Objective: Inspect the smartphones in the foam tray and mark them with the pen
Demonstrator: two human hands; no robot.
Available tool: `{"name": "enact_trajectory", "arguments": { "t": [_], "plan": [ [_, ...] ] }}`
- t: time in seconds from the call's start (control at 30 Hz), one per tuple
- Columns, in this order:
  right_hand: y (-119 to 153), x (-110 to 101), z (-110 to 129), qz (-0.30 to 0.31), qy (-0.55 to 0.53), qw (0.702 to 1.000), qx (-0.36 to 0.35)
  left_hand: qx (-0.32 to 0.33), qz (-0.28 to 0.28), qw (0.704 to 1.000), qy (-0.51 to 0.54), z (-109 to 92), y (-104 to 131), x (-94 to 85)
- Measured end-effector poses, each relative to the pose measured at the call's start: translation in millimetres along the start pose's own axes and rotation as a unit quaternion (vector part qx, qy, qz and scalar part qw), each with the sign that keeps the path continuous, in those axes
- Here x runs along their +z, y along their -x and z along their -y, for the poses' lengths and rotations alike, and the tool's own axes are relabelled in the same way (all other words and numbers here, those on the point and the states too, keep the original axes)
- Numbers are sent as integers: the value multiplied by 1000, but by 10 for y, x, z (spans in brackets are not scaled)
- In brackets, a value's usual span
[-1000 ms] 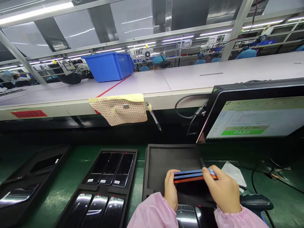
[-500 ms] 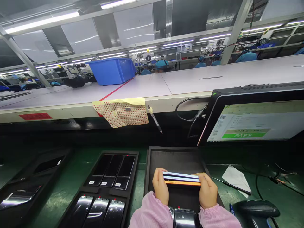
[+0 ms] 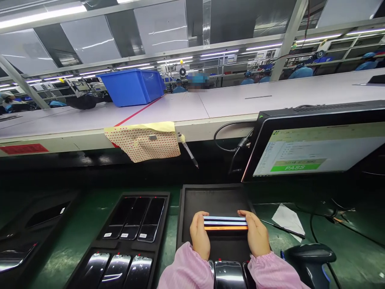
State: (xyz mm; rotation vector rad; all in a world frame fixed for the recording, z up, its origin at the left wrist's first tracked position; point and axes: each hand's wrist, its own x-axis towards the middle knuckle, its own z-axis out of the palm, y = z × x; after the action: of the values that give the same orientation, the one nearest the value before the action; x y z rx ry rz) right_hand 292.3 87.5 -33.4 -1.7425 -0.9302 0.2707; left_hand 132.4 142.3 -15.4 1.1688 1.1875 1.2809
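Note:
A stack of several smartphones [image 3: 225,223] is held edge-on between my two hands, with white-blue edges above and an orange one at the bottom. My left hand [image 3: 200,235] is closed on the stack's left end. At its right end my right hand [image 3: 257,233] grips with the fingers bent behind it. Beneath lies a black foam tray [image 3: 215,198]. Dark phones [image 3: 230,275] lie in the tray's near part, between my pink sleeves, which partly cover them.
Left stands another black tray [image 3: 116,245] with rows of dark phones [image 3: 152,218]. Farther left is a third tray. A monitor [image 3: 315,144] showing PASS, a barcode scanner [image 3: 309,261] and a white paper [image 3: 288,220] are right. A blue bin [image 3: 129,88] sits on the shelf.
The phone stack has gone from slightly tilted to nearly level. My right hand's fingers have shifted at its end. The whole view has turned a little to the right.

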Motion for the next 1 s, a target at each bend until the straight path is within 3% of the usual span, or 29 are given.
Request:
{"name": "enact_trajectory", "arguments": {
  "t": [0.13,0.3,0.53,0.73,1.0],
  "plan": [
    [9,-71,130,18,66,988,-137,2,0,1000,-4,-17,4,10],
    [-64,-196,478,114,155,937,-293,4,5,1000,-6,-5,4,14],
    [-253,-233,691,206,311,844,-385,2,8,1000,-4,17,-9,10],
    [-304,-173,739,233,393,773,-439,1,10,1000,-7,-8,-7,23],
    [-271,-113,746,254,435,739,-447,4,12,1000,-10,1,4,24]
  ]
}}
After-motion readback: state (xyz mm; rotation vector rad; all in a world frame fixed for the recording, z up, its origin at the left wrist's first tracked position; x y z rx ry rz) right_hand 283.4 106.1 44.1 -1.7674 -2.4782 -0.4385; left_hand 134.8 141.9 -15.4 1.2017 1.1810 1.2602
